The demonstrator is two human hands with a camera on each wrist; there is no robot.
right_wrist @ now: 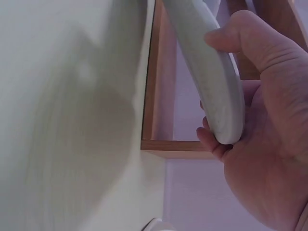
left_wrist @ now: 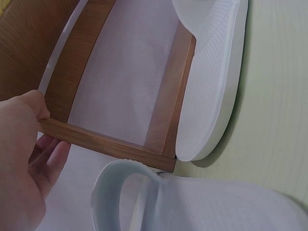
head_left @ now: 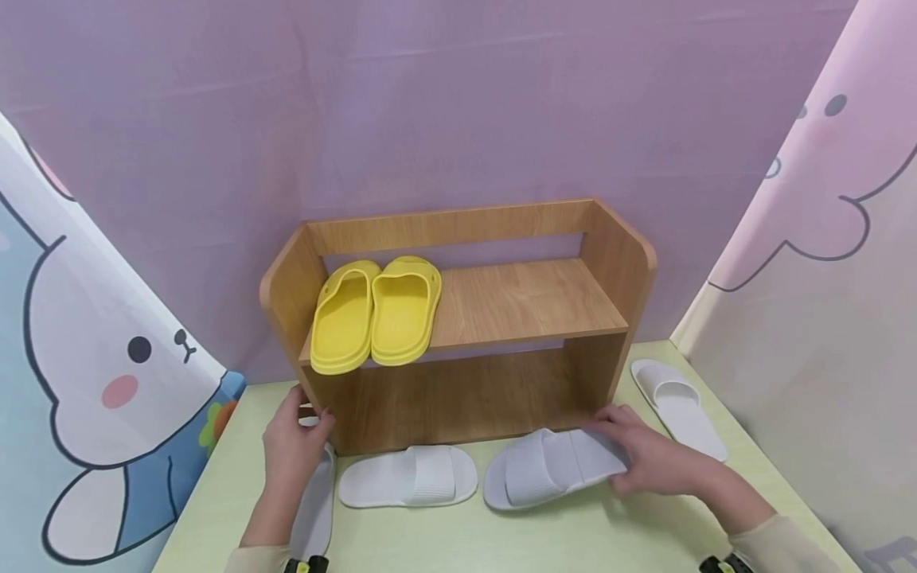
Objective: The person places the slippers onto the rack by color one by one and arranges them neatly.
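My left hand (head_left: pixel 295 442) pinches the front edge of the left side panel of a wooden shoe rack (head_left: pixel 530 298), thumb on one face and fingers on the other. My right hand (head_left: pixel 648 454) grips a pale grey slipper (head_left: pixel 526 469) by its right end, thumb on one side and fingers round the other. That end is tilted up off the table, as its shadow in the right wrist view shows. A white slipper (head_left: pixel 387 479) lies along the rack's front. Another slipper (head_left: pixel 315 509) lies by my left forearm, partly hidden by it.
Two yellow clogs (head_left: pixel 407 310) sit side by side on the rack's upper shelf, at the left. One more white slipper (head_left: pixel 684 414) lies right of the rack on the pale green table (head_left: pixel 430 549). A purple backdrop (head_left: pixel 458 103) hangs behind, with cartoon-printed cloths at both sides.
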